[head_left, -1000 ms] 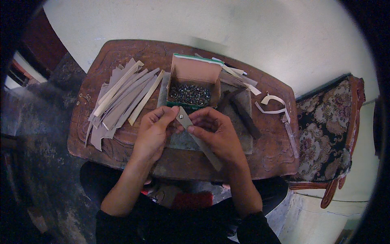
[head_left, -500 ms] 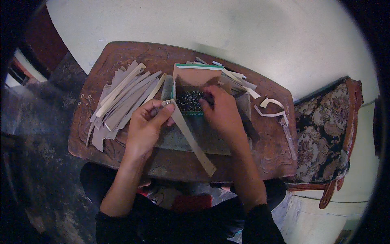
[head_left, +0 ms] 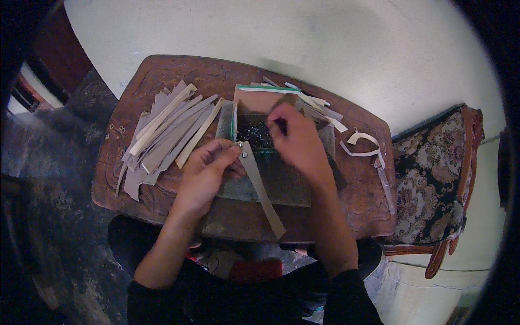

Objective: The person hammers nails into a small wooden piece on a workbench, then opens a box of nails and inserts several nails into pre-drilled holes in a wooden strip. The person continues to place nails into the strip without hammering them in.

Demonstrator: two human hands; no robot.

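Between the thumb and fingers of my left hand (head_left: 199, 176) is the upper end of a long beige-grey strip (head_left: 261, 192), which slants down toward the table's near edge. A shiny round metal stud (head_left: 244, 155) sits on the strip beside my thumb. Just right of it, my right hand (head_left: 299, 138) hovers over an open cardboard box (head_left: 261, 98) with green edges. Its fingers are drawn together and somewhat blurred; whatever they hold is hidden. Many small dark and shiny bits (head_left: 253, 132) lie inside the box.
Several similar strips (head_left: 168, 130) are heaped at the left of the carved wooden table (head_left: 355, 211). More strips (head_left: 319, 103) lie behind the box, and curled offcuts (head_left: 371, 153) at the right. A dull grey slab (head_left: 290, 192) is under the box. A patterned chair (head_left: 433, 168) stands right.
My left hand has shifted a little right, bringing the strip closer to the box, and the stud shows more plainly. My right fingers have risen slightly over the bits.
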